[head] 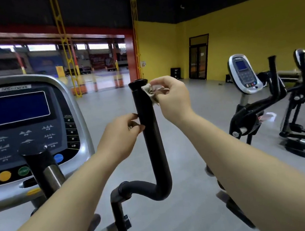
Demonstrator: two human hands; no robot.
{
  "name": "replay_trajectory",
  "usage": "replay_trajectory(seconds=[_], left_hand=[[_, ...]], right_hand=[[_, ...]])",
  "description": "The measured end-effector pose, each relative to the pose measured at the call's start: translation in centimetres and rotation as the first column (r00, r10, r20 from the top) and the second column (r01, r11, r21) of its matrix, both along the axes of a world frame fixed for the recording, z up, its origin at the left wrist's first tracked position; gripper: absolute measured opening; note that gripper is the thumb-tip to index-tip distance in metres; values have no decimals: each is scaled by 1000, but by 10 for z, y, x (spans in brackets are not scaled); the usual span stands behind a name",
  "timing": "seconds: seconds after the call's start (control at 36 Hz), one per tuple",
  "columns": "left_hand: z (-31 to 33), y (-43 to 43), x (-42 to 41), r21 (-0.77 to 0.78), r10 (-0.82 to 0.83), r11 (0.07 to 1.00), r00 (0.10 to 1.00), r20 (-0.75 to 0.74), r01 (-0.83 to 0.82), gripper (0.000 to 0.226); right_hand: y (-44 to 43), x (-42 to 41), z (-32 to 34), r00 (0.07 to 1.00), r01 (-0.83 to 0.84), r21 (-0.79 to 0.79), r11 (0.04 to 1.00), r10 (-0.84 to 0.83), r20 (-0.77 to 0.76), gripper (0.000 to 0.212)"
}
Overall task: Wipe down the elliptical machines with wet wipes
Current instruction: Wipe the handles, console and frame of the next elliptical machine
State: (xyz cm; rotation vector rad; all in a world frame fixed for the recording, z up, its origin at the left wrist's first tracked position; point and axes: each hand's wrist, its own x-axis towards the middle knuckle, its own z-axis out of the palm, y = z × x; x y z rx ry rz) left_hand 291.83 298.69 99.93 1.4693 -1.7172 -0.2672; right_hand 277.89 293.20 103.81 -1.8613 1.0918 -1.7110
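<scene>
Pinching a crumpled grey wet wipe [151,94] between thumb and fingertips, the right hand [171,98] is pressing it against the upper part of a black handlebar [150,135], just under the capped top end; seen from the head camera, this hand is sitting at about 1 o'clock from the frame's centre; the left hand [120,136] is touching the same bar lower down, at about 9 o'clock of the bar's straight section, with thumb and fingertips nipped together on what looks like a small scrap, though what it is cannot be told; the bar is rising upright, then bending at its lower end toward 8 o'clock into the frame of the near elliptical machine [120,212]; its console [21,128], with a blue screen and a yellow and a green button, is filling the 9 o'clock side; two more ellipticals [259,105] are standing well apart at 3 o'clock on the grey floor [193,168], in front of a yellow wall [253,30].
</scene>
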Motion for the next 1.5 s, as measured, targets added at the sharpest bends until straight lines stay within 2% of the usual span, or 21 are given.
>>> replay_trajectory(seconds=[0.11, 0.22, 0.36, 0.5, 0.58, 0.64, 0.72, 0.78, 0.83, 0.92, 1.03, 1.11, 1.19, 1.25, 1.31, 1.42, 1.5], left_hand=[[13, -3, -5, -91, 35, 995, 999, -4, -35, 21], [9, -7, -9, -117, 104, 988, 995, 5, -103, 14], [5, -4, -14, -156, 135, 979, 991, 1, -133, 19], [3, -5, -14, -162, 128, 979, 992, 3, -126, 25], [2, -5, -15, -173, 124, 978, 992, 12, -120, 24], [1, -5, -15, -175, 126, 977, 992, 10, -122, 23], [1, -5, -13, -175, 133, 976, 991, 13, -129, 26], [2, -5, -13, -181, 122, 977, 992, 22, -116, 26], [3, -4, -13, -183, 103, 978, 995, 12, -99, 27], [3, -4, -13, -189, 86, 978, 996, -3, -85, 30], [0, -4, -12, -190, 59, 980, 997, -41, -66, 33], [-2, -4, -11, -183, 37, 982, 997, -66, -48, 34], [-5, -5, -10, -186, 35, 982, 998, -56, -45, 34], [-7, -6, -9, -170, 28, 985, 998, -64, -38, 36], [-9, -6, -7, -141, 15, 990, 997, -82, -26, 41], [-13, -3, -7, -100, -23, 995, 996, -91, 14, 44], [-18, 0, -5, -76, -27, 997, 998, -56, 23, 44]], right_hand=[[-6, -1, 0, 999, -27, -3, 1000, 26, -20, 32], [-5, -8, -24, 996, -61, 69, 996, 66, -66, 33], [8, -25, -72, 962, -10, 241, 970, 76, -263, 32], [23, -35, -111, 878, 40, 426, 904, 172, -446, 14], [21, -36, -110, 873, 27, 469, 883, 208, -441, 17], [13, -34, -98, 908, -3, 447, 895, 190, -373, 24], [1, -24, -65, 973, -33, 282, 959, 95, -210, 22], [-8, -16, -36, 989, -25, 161, 987, 49, -142, 23], [-20, -9, -11, 994, -48, 111, 993, 58, -88, 23], [-30, -1, 8, 995, -97, 107, 990, 99, -14, 25], [-26, 5, 2, 992, -125, 119, 985, 125, 8, 33], [-17, -3, -13, 983, -169, 187, 968, 179, -41, 33], [-6, -13, -39, 963, -199, 318, 927, 246, -112, 17], [-3, -19, -65, 948, -147, 403, 903, 245, -204, 14], [1, -23, -92, 930, -105, 500, 860, 263, -257, 19], [15, -32, -133, 918, -60, 601, 797, 281, -281, 22], [26, -37, -141, 928, -25, 632, 775, 252, -273, 13]])
